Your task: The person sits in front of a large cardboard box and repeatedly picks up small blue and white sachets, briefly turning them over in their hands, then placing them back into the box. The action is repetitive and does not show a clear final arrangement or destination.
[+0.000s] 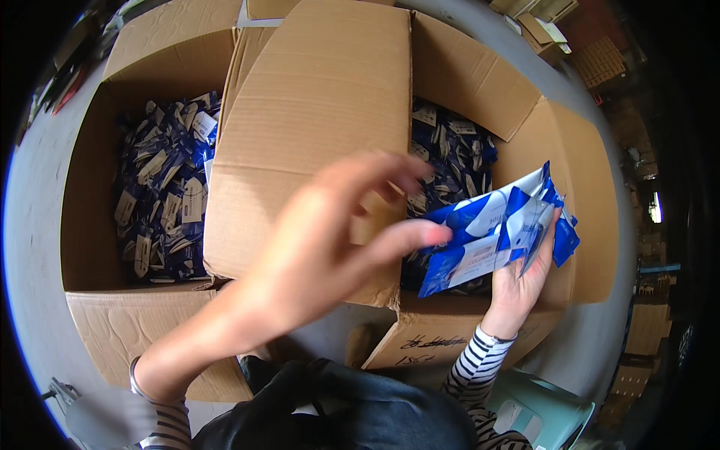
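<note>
My right hand [523, 281] grips a small bunch of blue and white foil sachets [472, 247] above the right cardboard box. My left hand [337, 225], blurred, reaches over the raised flap between the boxes; its thumb and fingers are apart, the thumb tip at the left end of the sachets. Whether the thumb touches them, I cannot tell. More sachets [450, 146] lie in the right box, partly hidden by the hands and the bunch. The left cardboard box [84, 225] holds a heap of similar blue and white sachets [169, 185].
A large cardboard flap [320, 84] stands between the two boxes. The right box's front flap [416, 337] bears handwriting. A pale green plastic stool [545, 405] stands at the lower right. Further cartons [540, 39] are on the floor at the upper right.
</note>
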`<act>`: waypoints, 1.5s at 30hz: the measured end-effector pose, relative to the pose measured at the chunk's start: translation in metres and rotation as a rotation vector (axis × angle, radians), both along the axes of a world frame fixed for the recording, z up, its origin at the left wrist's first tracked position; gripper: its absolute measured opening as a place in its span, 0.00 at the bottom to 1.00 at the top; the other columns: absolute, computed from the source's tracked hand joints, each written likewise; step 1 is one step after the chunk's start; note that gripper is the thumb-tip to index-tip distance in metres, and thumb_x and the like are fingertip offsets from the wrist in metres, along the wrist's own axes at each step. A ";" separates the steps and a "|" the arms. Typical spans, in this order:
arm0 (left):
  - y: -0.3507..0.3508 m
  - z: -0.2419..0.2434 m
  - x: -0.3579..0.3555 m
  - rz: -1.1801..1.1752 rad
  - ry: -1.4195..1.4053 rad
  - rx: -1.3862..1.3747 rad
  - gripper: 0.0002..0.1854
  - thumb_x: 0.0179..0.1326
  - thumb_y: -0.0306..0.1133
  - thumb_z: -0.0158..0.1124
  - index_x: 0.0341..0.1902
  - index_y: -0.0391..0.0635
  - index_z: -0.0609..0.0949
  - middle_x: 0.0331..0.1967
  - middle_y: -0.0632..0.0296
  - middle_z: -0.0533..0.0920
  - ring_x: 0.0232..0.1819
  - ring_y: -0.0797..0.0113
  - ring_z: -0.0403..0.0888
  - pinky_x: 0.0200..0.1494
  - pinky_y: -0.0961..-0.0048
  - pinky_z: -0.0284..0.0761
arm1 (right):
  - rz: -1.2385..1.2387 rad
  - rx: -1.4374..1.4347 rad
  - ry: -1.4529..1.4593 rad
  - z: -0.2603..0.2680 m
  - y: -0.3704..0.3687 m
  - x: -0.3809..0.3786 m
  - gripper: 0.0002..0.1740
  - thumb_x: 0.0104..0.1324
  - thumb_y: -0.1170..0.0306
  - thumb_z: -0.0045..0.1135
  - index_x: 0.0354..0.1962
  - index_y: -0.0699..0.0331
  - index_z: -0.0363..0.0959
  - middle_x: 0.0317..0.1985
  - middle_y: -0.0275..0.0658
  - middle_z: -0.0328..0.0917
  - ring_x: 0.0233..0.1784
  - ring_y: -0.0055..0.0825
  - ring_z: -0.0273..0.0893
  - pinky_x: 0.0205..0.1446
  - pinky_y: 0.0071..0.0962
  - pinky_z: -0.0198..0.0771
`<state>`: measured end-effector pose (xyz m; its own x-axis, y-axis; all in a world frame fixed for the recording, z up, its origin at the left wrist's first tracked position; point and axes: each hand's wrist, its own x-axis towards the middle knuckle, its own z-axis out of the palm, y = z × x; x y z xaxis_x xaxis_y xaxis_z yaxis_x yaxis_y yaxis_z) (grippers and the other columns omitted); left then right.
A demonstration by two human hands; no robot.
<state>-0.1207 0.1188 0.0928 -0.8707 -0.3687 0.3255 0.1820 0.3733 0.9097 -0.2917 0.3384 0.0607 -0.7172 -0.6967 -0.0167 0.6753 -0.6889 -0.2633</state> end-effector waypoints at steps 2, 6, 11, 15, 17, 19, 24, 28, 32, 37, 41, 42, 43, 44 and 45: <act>0.009 -0.005 -0.012 -0.115 -0.068 0.189 0.13 0.64 0.35 0.69 0.47 0.40 0.82 0.44 0.60 0.85 0.45 0.72 0.81 0.44 0.76 0.72 | 0.001 0.028 -0.045 0.001 0.001 0.002 0.18 0.73 0.60 0.55 0.55 0.59 0.78 0.57 0.39 0.80 0.65 0.35 0.75 0.67 0.52 0.70; 0.010 -0.017 -0.021 -0.069 -0.113 0.237 0.07 0.67 0.30 0.65 0.42 0.38 0.82 0.35 0.60 0.85 0.38 0.75 0.82 0.39 0.80 0.73 | -0.070 0.091 -0.092 -0.008 -0.001 0.009 0.15 0.72 0.63 0.58 0.52 0.59 0.80 0.55 0.38 0.82 0.62 0.33 0.77 0.66 0.51 0.72; -0.003 -0.014 -0.011 0.133 -0.017 0.082 0.06 0.68 0.29 0.64 0.43 0.39 0.82 0.37 0.60 0.85 0.40 0.76 0.81 0.43 0.77 0.75 | -0.084 0.160 -0.170 -0.014 -0.007 0.013 0.11 0.70 0.67 0.61 0.48 0.59 0.82 0.50 0.36 0.85 0.58 0.29 0.80 0.65 0.46 0.74; -0.069 -0.013 0.025 0.668 0.165 -0.308 0.15 0.71 0.43 0.62 0.50 0.46 0.83 0.37 0.68 0.83 0.32 0.80 0.71 0.37 0.85 0.65 | -0.086 0.127 -0.156 -0.015 0.011 0.000 0.13 0.72 0.65 0.58 0.49 0.61 0.81 0.52 0.37 0.84 0.60 0.30 0.79 0.67 0.45 0.72; -0.136 -0.010 0.085 0.877 -0.155 -0.438 0.13 0.71 0.40 0.61 0.49 0.45 0.83 0.40 0.63 0.86 0.41 0.71 0.84 0.46 0.73 0.79 | -0.132 0.104 -0.140 -0.018 0.013 0.001 0.17 0.74 0.65 0.54 0.57 0.60 0.76 0.59 0.41 0.78 0.63 0.37 0.76 0.63 0.47 0.77; -0.195 -0.027 0.155 0.905 -0.638 -0.386 0.14 0.71 0.43 0.61 0.50 0.46 0.82 0.40 0.60 0.86 0.44 0.68 0.84 0.49 0.71 0.79 | -0.031 0.020 -0.163 -0.020 0.005 0.004 0.17 0.74 0.65 0.54 0.57 0.60 0.76 0.58 0.41 0.79 0.63 0.36 0.76 0.65 0.46 0.76; -0.072 -0.010 0.061 0.506 -0.139 -0.267 0.19 0.66 0.38 0.67 0.57 0.44 0.80 0.52 0.58 0.83 0.53 0.66 0.81 0.49 0.67 0.78 | 0.059 0.010 -0.202 -0.011 0.000 0.005 0.17 0.73 0.63 0.57 0.53 0.63 0.78 0.53 0.40 0.83 0.58 0.34 0.80 0.65 0.46 0.75; 0.003 -0.005 0.011 -0.015 -0.147 -0.027 0.26 0.58 0.35 0.73 0.58 0.39 0.78 0.47 0.56 0.84 0.48 0.69 0.83 0.48 0.69 0.76 | 0.035 -0.002 -0.246 -0.013 -0.010 0.018 0.17 0.73 0.62 0.56 0.53 0.62 0.78 0.54 0.41 0.82 0.58 0.35 0.80 0.64 0.48 0.75; -0.005 -0.010 0.017 -0.025 -0.238 0.019 0.19 0.60 0.26 0.70 0.54 0.37 0.79 0.38 0.56 0.86 0.41 0.68 0.86 0.43 0.72 0.79 | 0.012 -0.015 -0.244 -0.012 -0.012 0.020 0.18 0.73 0.62 0.55 0.55 0.63 0.77 0.55 0.42 0.81 0.59 0.35 0.80 0.65 0.48 0.75; -0.098 -0.011 0.076 0.763 -0.251 -0.347 0.22 0.67 0.31 0.64 0.64 0.54 0.78 0.51 0.53 0.84 0.46 0.70 0.86 0.49 0.73 0.81 | -0.511 0.649 0.178 -0.005 0.038 -0.025 0.21 0.68 0.66 0.63 0.56 0.66 0.74 0.57 0.40 0.79 0.61 0.34 0.78 0.66 0.40 0.73; -0.182 -0.046 0.175 1.113 -0.604 -1.252 0.27 0.73 0.50 0.53 0.73 0.61 0.68 0.70 0.57 0.71 0.70 0.54 0.69 0.70 0.42 0.65 | -0.324 1.038 0.510 -0.022 0.031 -0.049 0.34 0.61 0.70 0.70 0.63 0.68 0.67 0.60 0.45 0.75 0.62 0.34 0.75 0.70 0.35 0.65; -0.167 -0.038 0.159 1.050 -0.440 -1.150 0.25 0.74 0.48 0.53 0.72 0.61 0.70 0.71 0.57 0.70 0.72 0.53 0.68 0.70 0.44 0.65 | -0.418 1.155 0.525 -0.017 0.025 -0.039 0.38 0.61 0.69 0.70 0.66 0.67 0.63 0.64 0.46 0.70 0.64 0.35 0.73 0.71 0.37 0.64; -0.143 -0.031 0.138 0.894 -0.331 -0.969 0.25 0.74 0.49 0.52 0.72 0.61 0.70 0.72 0.58 0.69 0.73 0.54 0.66 0.72 0.46 0.63 | -0.469 1.243 0.584 -0.013 0.027 -0.030 0.41 0.61 0.68 0.70 0.68 0.66 0.59 0.66 0.47 0.66 0.66 0.37 0.71 0.71 0.38 0.63; -0.115 -0.027 0.110 0.815 -0.222 -0.869 0.25 0.74 0.50 0.51 0.72 0.61 0.70 0.72 0.59 0.69 0.73 0.54 0.65 0.73 0.45 0.60 | -0.527 1.344 0.638 -0.008 0.032 -0.019 0.44 0.62 0.68 0.70 0.70 0.65 0.55 0.69 0.47 0.62 0.68 0.38 0.69 0.72 0.40 0.61; -0.084 -0.025 0.082 0.734 -0.114 -0.764 0.26 0.74 0.51 0.50 0.72 0.61 0.69 0.72 0.60 0.69 0.74 0.54 0.64 0.74 0.43 0.57 | -0.546 1.413 0.758 0.003 0.048 -0.014 0.45 0.62 0.68 0.69 0.71 0.64 0.52 0.71 0.47 0.58 0.70 0.39 0.66 0.72 0.42 0.60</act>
